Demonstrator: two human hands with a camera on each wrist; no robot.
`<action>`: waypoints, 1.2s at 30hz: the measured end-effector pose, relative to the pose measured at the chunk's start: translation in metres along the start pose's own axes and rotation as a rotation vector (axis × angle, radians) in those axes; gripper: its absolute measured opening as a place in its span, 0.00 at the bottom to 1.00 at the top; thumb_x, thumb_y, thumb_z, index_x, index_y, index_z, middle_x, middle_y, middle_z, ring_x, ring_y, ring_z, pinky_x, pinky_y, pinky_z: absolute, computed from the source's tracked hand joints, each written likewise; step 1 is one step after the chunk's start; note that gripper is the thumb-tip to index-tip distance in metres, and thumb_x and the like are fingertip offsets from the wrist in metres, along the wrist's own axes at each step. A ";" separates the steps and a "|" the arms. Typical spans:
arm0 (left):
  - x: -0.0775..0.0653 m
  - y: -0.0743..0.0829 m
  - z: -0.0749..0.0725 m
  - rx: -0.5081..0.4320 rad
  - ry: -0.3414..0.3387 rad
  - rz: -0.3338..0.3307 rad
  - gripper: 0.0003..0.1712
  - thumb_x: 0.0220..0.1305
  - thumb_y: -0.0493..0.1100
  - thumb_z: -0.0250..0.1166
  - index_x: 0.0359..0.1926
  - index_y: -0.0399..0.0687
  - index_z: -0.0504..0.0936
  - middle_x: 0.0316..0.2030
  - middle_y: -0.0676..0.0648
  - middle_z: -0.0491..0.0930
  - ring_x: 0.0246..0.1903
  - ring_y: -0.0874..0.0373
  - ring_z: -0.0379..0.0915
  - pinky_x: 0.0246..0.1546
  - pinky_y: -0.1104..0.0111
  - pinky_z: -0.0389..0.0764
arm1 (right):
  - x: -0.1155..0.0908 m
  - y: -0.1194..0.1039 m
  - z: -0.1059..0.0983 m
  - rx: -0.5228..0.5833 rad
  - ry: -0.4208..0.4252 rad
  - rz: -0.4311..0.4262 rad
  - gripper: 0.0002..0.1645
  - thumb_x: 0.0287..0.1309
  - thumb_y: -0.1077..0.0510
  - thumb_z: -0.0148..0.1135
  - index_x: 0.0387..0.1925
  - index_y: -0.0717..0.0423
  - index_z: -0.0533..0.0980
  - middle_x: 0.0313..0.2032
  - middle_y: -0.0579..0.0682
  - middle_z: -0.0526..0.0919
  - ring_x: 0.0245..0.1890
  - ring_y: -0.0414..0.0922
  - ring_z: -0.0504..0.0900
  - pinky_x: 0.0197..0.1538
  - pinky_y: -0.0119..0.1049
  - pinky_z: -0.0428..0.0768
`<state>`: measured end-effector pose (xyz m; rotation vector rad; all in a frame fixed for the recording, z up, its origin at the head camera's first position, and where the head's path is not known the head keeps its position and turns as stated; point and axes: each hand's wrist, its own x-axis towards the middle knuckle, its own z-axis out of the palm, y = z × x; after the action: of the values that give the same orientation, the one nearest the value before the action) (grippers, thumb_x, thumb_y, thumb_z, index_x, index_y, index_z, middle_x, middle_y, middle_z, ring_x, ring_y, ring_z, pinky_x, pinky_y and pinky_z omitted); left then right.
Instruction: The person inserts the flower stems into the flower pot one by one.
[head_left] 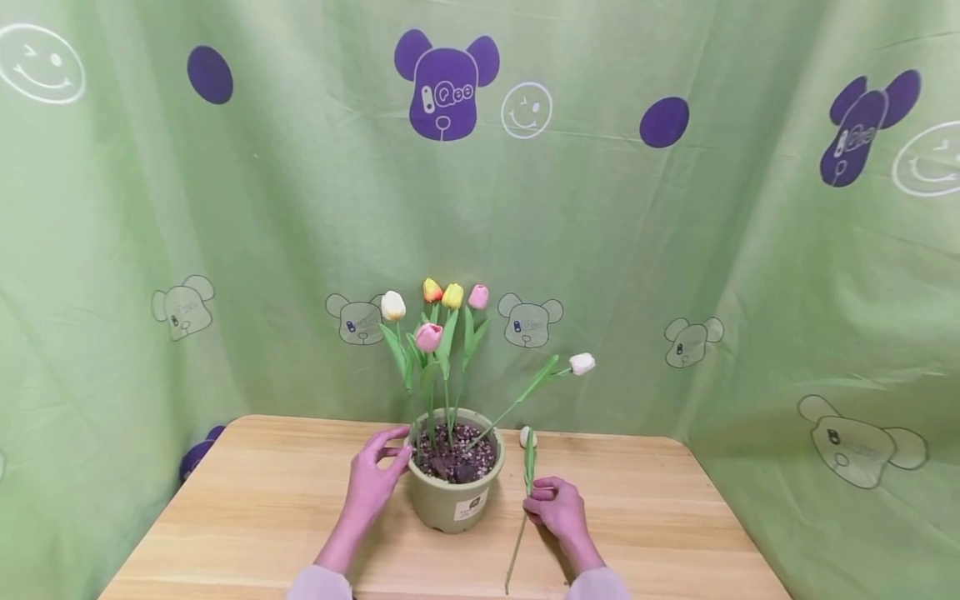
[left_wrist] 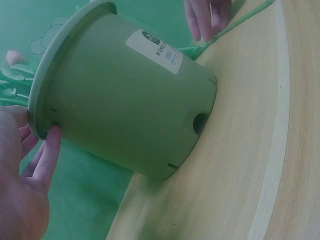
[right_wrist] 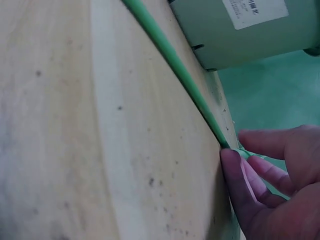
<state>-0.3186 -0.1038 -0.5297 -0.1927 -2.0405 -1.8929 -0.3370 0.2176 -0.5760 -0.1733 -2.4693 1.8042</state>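
Observation:
A green flowerpot (head_left: 450, 500) filled with dark, speckled soil (head_left: 476, 454) stands on the wooden table. My left hand (head_left: 375, 475) holds its rim on the left side; in the left wrist view, fingers (left_wrist: 49, 157) of that hand touch the pot's outer wall (left_wrist: 120, 95) just below the rim. To the right of the pot, my right hand (head_left: 557, 507) pinches the green stem (right_wrist: 175, 62) of a white artificial tulip (head_left: 528, 437) between thumb and fingers. The flower end points away from me, and the bare stem end reaches back toward the table's near side.
Several artificial tulips rise from the soil: a white one (head_left: 392, 306), a red-yellow one (head_left: 432, 290), a yellow one (head_left: 452, 296) and pink ones (head_left: 429, 337). Another white tulip (head_left: 582, 363) leans far right over the rim. A green patterned curtain (head_left: 600, 225) surrounds the table (head_left: 300, 467).

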 end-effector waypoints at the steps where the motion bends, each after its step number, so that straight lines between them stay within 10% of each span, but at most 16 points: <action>1: 0.000 0.000 0.000 -0.001 -0.001 -0.002 0.23 0.68 0.37 0.70 0.62 0.44 0.81 0.63 0.40 0.79 0.50 0.46 0.84 0.45 0.69 0.92 | 0.000 0.000 0.001 -0.002 0.008 -0.001 0.30 0.49 0.74 0.72 0.55 0.76 0.75 0.42 0.68 0.87 0.31 0.47 0.89 0.35 0.38 0.93; 19: 0.001 0.000 -0.002 -0.007 0.003 -0.012 0.24 0.68 0.38 0.69 0.63 0.42 0.80 0.64 0.39 0.78 0.51 0.45 0.83 0.47 0.66 0.92 | 0.008 -0.008 0.015 -0.131 0.086 0.034 0.24 0.42 0.76 0.70 0.46 0.74 0.77 0.30 0.62 0.88 0.20 0.44 0.84 0.24 0.35 0.90; 36: 0.001 0.000 -0.001 -0.022 -0.003 -0.005 0.23 0.67 0.34 0.69 0.62 0.42 0.81 0.63 0.39 0.79 0.51 0.41 0.83 0.45 0.69 0.92 | 0.004 -0.008 0.001 0.031 0.018 0.135 0.17 0.52 0.73 0.68 0.45 0.77 0.79 0.30 0.62 0.86 0.21 0.43 0.84 0.29 0.34 0.92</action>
<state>-0.3196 -0.1045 -0.5288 -0.1967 -2.0244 -1.9199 -0.3419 0.2147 -0.5690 -0.3605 -2.4709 1.8816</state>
